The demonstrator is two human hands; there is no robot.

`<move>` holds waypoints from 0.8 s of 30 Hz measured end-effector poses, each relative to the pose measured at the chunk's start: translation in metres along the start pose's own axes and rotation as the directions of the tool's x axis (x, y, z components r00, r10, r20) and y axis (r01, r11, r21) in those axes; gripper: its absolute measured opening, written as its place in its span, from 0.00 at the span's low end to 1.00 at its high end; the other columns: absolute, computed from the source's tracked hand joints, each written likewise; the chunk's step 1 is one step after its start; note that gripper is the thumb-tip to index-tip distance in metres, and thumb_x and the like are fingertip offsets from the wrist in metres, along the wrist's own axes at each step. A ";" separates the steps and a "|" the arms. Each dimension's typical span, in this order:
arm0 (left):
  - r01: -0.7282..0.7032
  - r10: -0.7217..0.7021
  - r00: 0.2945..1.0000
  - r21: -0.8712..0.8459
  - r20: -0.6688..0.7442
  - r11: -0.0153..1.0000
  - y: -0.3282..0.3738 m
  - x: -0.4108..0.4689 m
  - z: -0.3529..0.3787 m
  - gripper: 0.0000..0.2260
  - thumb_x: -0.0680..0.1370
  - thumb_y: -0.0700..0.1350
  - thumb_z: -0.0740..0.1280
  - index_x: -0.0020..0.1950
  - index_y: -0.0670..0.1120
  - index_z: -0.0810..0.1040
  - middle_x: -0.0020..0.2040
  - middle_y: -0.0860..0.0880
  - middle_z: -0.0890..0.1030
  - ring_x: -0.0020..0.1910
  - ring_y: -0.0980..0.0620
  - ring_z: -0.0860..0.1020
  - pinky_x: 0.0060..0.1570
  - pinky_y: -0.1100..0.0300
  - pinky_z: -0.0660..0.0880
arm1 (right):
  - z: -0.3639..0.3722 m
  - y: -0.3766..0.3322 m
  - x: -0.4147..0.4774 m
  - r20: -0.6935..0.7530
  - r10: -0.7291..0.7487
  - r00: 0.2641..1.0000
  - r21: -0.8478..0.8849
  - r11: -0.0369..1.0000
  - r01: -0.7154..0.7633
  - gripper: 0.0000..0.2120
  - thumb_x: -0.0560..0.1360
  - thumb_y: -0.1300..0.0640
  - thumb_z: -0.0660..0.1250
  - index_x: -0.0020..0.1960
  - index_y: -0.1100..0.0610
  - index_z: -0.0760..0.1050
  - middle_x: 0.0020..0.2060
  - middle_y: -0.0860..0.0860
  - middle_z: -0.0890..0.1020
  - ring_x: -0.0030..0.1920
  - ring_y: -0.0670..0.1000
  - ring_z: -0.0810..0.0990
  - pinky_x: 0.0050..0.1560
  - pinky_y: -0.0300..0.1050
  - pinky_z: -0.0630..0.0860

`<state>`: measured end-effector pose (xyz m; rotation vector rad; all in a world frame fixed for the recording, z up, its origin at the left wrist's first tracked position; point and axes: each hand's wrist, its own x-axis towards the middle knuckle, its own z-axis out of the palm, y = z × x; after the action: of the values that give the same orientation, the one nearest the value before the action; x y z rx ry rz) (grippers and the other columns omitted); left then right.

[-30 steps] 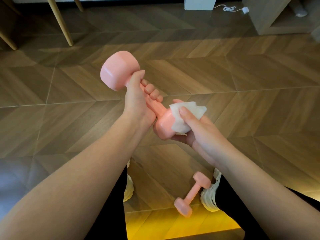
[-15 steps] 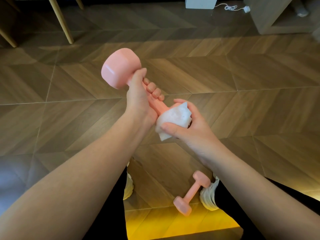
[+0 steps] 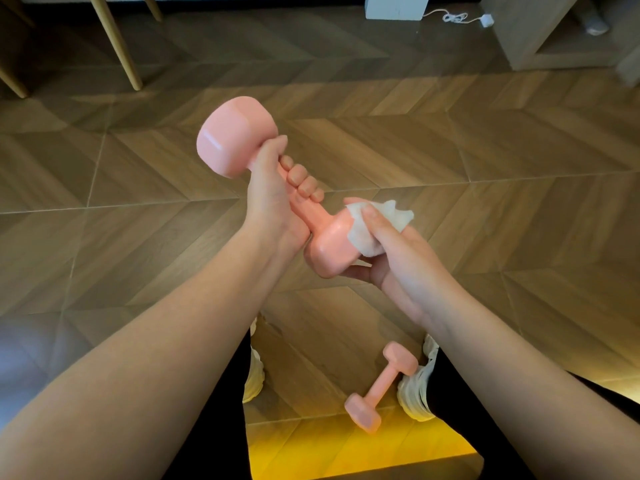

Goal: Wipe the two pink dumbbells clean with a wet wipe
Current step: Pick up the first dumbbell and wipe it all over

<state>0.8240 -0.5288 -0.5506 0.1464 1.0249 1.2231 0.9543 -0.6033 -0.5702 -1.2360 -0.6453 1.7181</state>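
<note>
My left hand (image 3: pixel 273 195) grips the handle of a pink dumbbell (image 3: pixel 235 136), held tilted in the air, its far head up left and its near head down right. My right hand (image 3: pixel 391 251) cups the near head and presses a crumpled white wet wipe (image 3: pixel 367 233) against its right side, thumb on top of the wipe. The second pink dumbbell (image 3: pixel 381 388) lies on the wooden floor between my feet, next to my right shoe.
Wooden chair legs (image 3: pixel 117 43) stand at the far left. A white box (image 3: pixel 396 5) with a white cable (image 3: pixel 457 17) sits at the far middle, and a low wooden shelf unit (image 3: pixel 554 36) stands at the far right. My white shoes (image 3: pixel 415 393) are below.
The wipe moved from covering the front of the near head to its right side, uncovering the pink head. The dumbbell stayed in my left hand's grip.
</note>
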 end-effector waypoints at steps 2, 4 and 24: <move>0.001 -0.001 1.000 0.000 0.006 1.000 0.001 0.000 0.000 0.18 0.79 0.49 0.64 0.32 0.50 0.63 0.24 0.54 0.60 0.21 0.54 0.59 0.23 0.64 0.62 | 0.000 0.001 0.001 0.018 -0.002 1.000 0.007 1.000 0.002 0.09 0.81 0.51 0.63 0.55 0.51 0.80 0.48 0.52 0.85 0.51 0.51 0.83 0.49 0.56 0.82; 0.003 -0.003 1.000 -0.004 0.017 1.000 0.002 0.001 0.000 0.18 0.79 0.49 0.64 0.31 0.50 0.63 0.24 0.54 0.60 0.21 0.54 0.59 0.23 0.63 0.61 | -0.001 0.001 0.002 0.036 -0.010 0.999 -0.022 1.000 0.011 0.11 0.76 0.50 0.69 0.57 0.52 0.78 0.48 0.51 0.85 0.51 0.51 0.83 0.50 0.56 0.82; 0.011 -0.010 1.000 -0.030 0.017 0.999 0.003 0.000 0.001 0.18 0.79 0.49 0.64 0.31 0.50 0.63 0.24 0.53 0.60 0.21 0.54 0.59 0.24 0.62 0.61 | 0.001 0.002 0.001 0.025 -0.061 0.998 -0.117 0.991 0.063 0.15 0.72 0.45 0.68 0.57 0.47 0.78 0.51 0.51 0.84 0.52 0.50 0.83 0.49 0.51 0.82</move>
<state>0.8223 -0.5272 -0.5487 0.1273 0.9908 1.2255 0.9524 -0.6036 -0.5719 -1.2669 -0.7987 1.6637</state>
